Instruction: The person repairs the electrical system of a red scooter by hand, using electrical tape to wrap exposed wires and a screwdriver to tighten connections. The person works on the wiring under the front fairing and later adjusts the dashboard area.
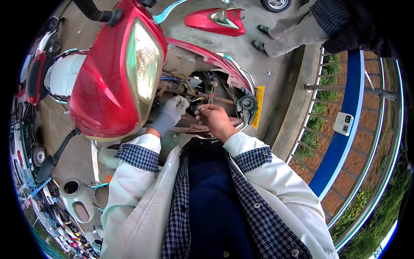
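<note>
A red scooter (101,86) stands before me, its front panel off and the cavity behind it open. Inside runs a tangle of wires (179,78), some blue, some yellow and black. My left hand (173,110), in a grey glove, is closed at the near side of these wires. Bare, my right hand (214,120) faces it with thumb and fingertips pinched together. A thin red wire end shows between the two hands. What lies within either grip is too small or hidden to tell.
A detached red panel (217,21) lies on the concrete floor (254,52). A person (293,32) stands at the far right by a railing with a blue rail (352,86), which carries a small white device (343,124). More scooters and a pale plastic shell (77,200) are at left.
</note>
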Demonstrator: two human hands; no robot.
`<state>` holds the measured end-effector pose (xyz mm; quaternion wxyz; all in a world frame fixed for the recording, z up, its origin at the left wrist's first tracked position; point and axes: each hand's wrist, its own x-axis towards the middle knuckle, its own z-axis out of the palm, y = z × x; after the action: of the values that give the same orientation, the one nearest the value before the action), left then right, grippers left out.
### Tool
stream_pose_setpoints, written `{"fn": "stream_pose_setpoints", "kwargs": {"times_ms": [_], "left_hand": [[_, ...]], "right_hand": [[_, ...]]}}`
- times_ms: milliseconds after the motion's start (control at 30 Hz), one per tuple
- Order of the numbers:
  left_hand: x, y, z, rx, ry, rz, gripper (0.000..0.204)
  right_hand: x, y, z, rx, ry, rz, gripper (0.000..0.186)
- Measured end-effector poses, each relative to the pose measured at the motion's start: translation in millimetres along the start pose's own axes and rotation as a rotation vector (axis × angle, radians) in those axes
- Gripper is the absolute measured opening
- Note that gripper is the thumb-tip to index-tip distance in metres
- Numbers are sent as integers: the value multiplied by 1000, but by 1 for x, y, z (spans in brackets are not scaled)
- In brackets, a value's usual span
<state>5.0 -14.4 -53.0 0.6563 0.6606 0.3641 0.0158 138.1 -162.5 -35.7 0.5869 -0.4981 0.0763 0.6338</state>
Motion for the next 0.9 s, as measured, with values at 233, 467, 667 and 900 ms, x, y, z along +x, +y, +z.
{"fn": "stream_pose_setpoints", "kwargs": {"times_ms": [233,467,667,900], "left_hand": [[4,8,-20,234,-114,69,12],[5,26,-20,277,-156,-10,13],[-5,26,-6,670,40,365,12],[-21,28,10,1080,146,594,9]], "right_hand": [[19,4,22,224,-61,-3,11],[22,3,26,141,16,-88,14],[31,8,33,28,162,-70,21],[38,13,23,-221,277,15,15]]}}
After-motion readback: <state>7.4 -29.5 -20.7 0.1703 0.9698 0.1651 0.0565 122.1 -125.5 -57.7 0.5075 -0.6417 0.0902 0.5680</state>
